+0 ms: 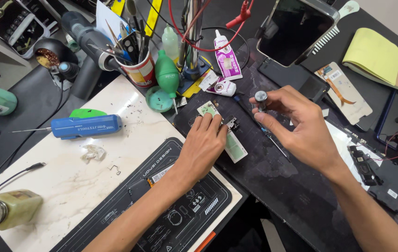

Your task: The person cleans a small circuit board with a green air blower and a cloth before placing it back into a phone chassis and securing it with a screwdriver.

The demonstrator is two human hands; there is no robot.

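Screwdriver [260,99], slim, black-handled, silver-capped, pinched upright by right hand [297,126].

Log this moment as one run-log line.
left hand: pressing flat green-white part on dark mat | right hand: holding screwdriver by its cap, tip on mat | blue tool: untouched

A slim screwdriver [263,122] with a round silver cap stands tilted, tip on the dark mat; beside it a pale green-and-white phone part [229,140] lies flat, partly covered
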